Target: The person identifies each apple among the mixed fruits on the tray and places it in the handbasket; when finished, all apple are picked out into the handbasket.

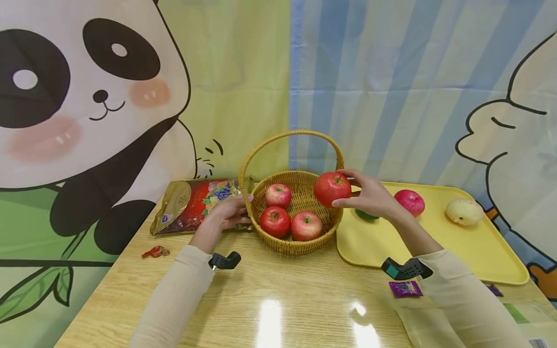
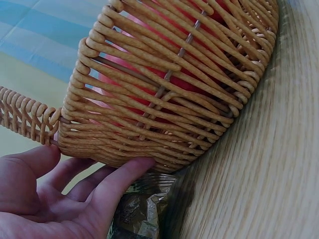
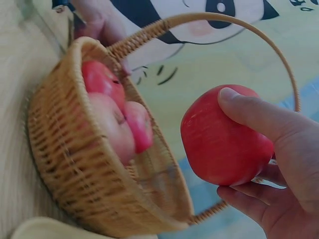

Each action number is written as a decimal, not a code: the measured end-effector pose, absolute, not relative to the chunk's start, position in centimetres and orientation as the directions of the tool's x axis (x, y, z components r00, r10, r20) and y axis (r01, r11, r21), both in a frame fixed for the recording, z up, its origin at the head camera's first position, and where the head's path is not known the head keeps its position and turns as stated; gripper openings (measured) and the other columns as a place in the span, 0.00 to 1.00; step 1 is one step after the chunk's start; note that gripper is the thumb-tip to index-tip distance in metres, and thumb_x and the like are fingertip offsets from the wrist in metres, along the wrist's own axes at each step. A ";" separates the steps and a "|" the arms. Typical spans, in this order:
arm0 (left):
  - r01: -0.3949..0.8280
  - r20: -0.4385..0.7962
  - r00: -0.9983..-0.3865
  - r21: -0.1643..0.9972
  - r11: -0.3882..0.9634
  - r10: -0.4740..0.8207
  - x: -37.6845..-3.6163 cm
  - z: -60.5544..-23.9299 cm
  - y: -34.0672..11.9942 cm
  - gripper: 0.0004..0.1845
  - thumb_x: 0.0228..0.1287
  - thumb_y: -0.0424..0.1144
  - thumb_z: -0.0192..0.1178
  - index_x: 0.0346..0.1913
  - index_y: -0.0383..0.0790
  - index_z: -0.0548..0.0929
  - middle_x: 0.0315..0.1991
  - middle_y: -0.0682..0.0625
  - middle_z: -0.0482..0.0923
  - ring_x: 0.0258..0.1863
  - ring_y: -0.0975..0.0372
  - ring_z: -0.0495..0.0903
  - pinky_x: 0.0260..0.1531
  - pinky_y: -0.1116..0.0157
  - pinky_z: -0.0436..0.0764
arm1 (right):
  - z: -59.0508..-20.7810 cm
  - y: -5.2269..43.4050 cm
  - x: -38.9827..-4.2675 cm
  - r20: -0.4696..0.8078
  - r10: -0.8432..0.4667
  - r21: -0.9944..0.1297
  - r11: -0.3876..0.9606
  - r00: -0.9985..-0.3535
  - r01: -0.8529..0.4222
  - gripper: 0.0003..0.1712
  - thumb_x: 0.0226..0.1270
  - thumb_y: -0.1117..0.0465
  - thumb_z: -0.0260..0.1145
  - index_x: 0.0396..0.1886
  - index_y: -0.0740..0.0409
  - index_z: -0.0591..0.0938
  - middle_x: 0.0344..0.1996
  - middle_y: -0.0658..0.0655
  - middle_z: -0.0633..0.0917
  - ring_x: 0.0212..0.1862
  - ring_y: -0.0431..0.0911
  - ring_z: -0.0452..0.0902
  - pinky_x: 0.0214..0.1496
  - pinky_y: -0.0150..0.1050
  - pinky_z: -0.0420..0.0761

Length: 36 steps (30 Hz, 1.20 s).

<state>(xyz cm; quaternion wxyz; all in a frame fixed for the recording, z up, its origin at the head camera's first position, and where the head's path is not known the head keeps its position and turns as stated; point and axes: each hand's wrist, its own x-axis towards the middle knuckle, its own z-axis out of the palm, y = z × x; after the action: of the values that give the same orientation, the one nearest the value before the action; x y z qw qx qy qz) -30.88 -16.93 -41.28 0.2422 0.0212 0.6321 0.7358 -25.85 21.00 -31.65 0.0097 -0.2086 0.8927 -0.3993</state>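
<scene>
A wicker basket [image 1: 296, 248] with a tall arched handle stands on the wooden table. Three red apples [image 1: 275, 222] lie inside it. Over the basket's right rim, my right hand [image 1: 370, 193] holds another red apple [image 1: 332, 189]; thumb and fingers grip its sides in the right wrist view [image 3: 224, 139]. At the basket's left side, my left hand [image 1: 226, 212] holds the rim by the handle's base. In the left wrist view, the thumb [image 2: 37, 162] touches the handle base and a finger [image 2: 124, 177] lies against the woven wall.
Behind the left hand lies a shiny red-and-gold bag [image 1: 187, 203]. Right of the basket, a yellow tray [image 1: 378, 246] bears a red fruit [image 1: 409, 203], a pale yellow fruit [image 1: 464, 212] and a partly hidden green thing [image 1: 367, 215]. Wrapped sweets, one red [image 1: 155, 252] and one purple [image 1: 405, 289], lie nearer.
</scene>
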 end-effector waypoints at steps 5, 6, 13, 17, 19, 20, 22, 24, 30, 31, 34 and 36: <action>-0.324 -0.269 -0.879 0.943 -0.079 0.394 -30.9 -41.2 -17.0 0.28 0.78 0.42 0.45 0.73 0.32 0.59 0.73 0.34 0.57 0.72 0.45 0.60 0.57 0.52 0.78 | -32.5 18.8 -26.5 0.165 -0.392 -0.701 0.599 -0.905 -0.387 0.49 0.51 0.50 0.78 0.70 0.58 0.66 0.64 0.62 0.73 0.64 0.58 0.71 0.58 0.52 0.80; -0.325 -0.269 -0.879 0.942 -0.082 0.393 -30.9 -41.2 -17.0 0.28 0.78 0.42 0.45 0.73 0.32 0.59 0.73 0.34 0.57 0.72 0.45 0.60 0.57 0.52 0.78 | -32.7 18.3 -26.7 0.170 -0.388 -0.687 0.613 -0.906 -0.392 0.49 0.50 0.49 0.79 0.70 0.57 0.66 0.63 0.62 0.74 0.63 0.57 0.72 0.59 0.53 0.79; -0.326 -0.272 -0.882 0.942 -0.084 0.384 -30.9 -41.1 -17.0 0.28 0.78 0.41 0.45 0.73 0.32 0.59 0.73 0.34 0.57 0.72 0.44 0.59 0.60 0.49 0.75 | -34.8 15.6 -28.9 0.200 -0.360 -0.607 0.685 -0.911 -0.404 0.51 0.49 0.48 0.79 0.70 0.60 0.66 0.61 0.63 0.75 0.59 0.58 0.75 0.59 0.55 0.77; -0.327 -0.275 -0.885 0.942 -0.081 0.377 -30.9 -41.2 -16.9 0.27 0.78 0.41 0.45 0.73 0.32 0.60 0.72 0.34 0.58 0.72 0.44 0.60 0.61 0.48 0.74 | -35.9 14.5 -30.0 0.201 -0.317 -0.575 0.728 -0.927 -0.373 0.49 0.51 0.50 0.77 0.69 0.63 0.65 0.62 0.66 0.74 0.60 0.60 0.73 0.60 0.56 0.76; -0.326 -0.274 -0.884 0.942 -0.080 0.378 -30.9 -41.2 -16.9 0.27 0.78 0.41 0.45 0.73 0.32 0.60 0.72 0.34 0.58 0.72 0.44 0.60 0.60 0.49 0.75 | -36.4 14.0 -30.4 0.198 -0.294 -0.573 0.740 -0.935 -0.354 0.49 0.51 0.50 0.77 0.69 0.64 0.65 0.62 0.67 0.74 0.61 0.61 0.73 0.61 0.57 0.76; -0.327 -0.275 -0.884 0.942 -0.080 0.378 -30.9 -41.2 -16.9 0.27 0.78 0.41 0.45 0.73 0.32 0.60 0.72 0.34 0.58 0.72 0.45 0.60 0.60 0.49 0.76 | -36.7 13.8 -30.7 0.196 -0.285 -0.573 0.743 -0.938 -0.345 0.49 0.51 0.50 0.77 0.69 0.64 0.65 0.62 0.67 0.74 0.61 0.61 0.72 0.62 0.56 0.75; -0.325 -0.273 -0.883 0.943 -0.077 0.381 -30.9 -41.2 -16.8 0.27 0.78 0.41 0.44 0.73 0.32 0.59 0.73 0.34 0.58 0.72 0.45 0.60 0.60 0.49 0.75 | -37.1 13.5 -31.2 0.187 -0.270 -0.578 0.747 -0.945 -0.328 0.49 0.51 0.51 0.77 0.69 0.64 0.65 0.62 0.67 0.73 0.62 0.61 0.72 0.63 0.56 0.74; -0.322 -0.272 -0.885 0.944 -0.075 0.378 -30.9 -41.2 -16.8 0.27 0.78 0.41 0.45 0.73 0.32 0.59 0.73 0.34 0.58 0.72 0.44 0.60 0.61 0.48 0.74 | -37.5 13.2 -31.5 0.179 -0.256 -0.586 0.748 -0.950 -0.312 0.50 0.51 0.51 0.77 0.69 0.65 0.64 0.63 0.67 0.73 0.62 0.61 0.71 0.64 0.56 0.73; -0.322 -0.272 -0.885 0.944 -0.076 0.378 -31.0 -41.3 -16.7 0.28 0.77 0.42 0.46 0.73 0.32 0.60 0.73 0.34 0.58 0.73 0.45 0.59 0.64 0.44 0.69 | -38.3 12.8 -32.2 0.159 -0.209 -0.597 0.758 -0.965 -0.263 0.50 0.51 0.50 0.77 0.70 0.64 0.63 0.62 0.68 0.74 0.62 0.62 0.71 0.64 0.57 0.72; -0.326 -0.275 -0.885 0.942 -0.078 0.376 -31.0 -41.3 -16.7 0.27 0.77 0.41 0.46 0.73 0.32 0.60 0.73 0.34 0.58 0.73 0.45 0.59 0.64 0.43 0.68 | -38.4 12.8 -32.3 0.155 -0.204 -0.599 0.759 -0.967 -0.256 0.50 0.51 0.50 0.76 0.70 0.64 0.63 0.62 0.68 0.74 0.61 0.62 0.72 0.64 0.57 0.72; -0.325 -0.277 -0.887 0.943 -0.072 0.370 -31.1 -41.4 -16.8 0.27 0.77 0.41 0.45 0.73 0.32 0.59 0.73 0.34 0.58 0.73 0.44 0.59 0.63 0.43 0.69 | -38.7 12.4 -32.5 0.150 -0.202 -0.602 0.758 -0.968 -0.252 0.51 0.52 0.50 0.76 0.70 0.64 0.63 0.62 0.68 0.73 0.62 0.62 0.72 0.64 0.57 0.72; -0.328 -0.282 -0.889 0.942 -0.072 0.362 -31.0 -41.4 -16.9 0.27 0.77 0.41 0.45 0.73 0.33 0.60 0.73 0.34 0.58 0.72 0.45 0.59 0.63 0.44 0.70 | -38.8 12.2 -32.6 0.154 -0.210 -0.605 0.753 -0.966 -0.260 0.51 0.51 0.52 0.77 0.70 0.65 0.63 0.63 0.68 0.72 0.63 0.62 0.71 0.65 0.56 0.72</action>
<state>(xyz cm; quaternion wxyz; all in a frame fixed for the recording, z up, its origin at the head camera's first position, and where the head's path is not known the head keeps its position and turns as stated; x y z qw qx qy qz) -31.04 -16.89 -41.38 0.2356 0.0133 0.6392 0.7320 -32.62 12.22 -38.81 -0.0382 -0.1256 0.9354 -0.3284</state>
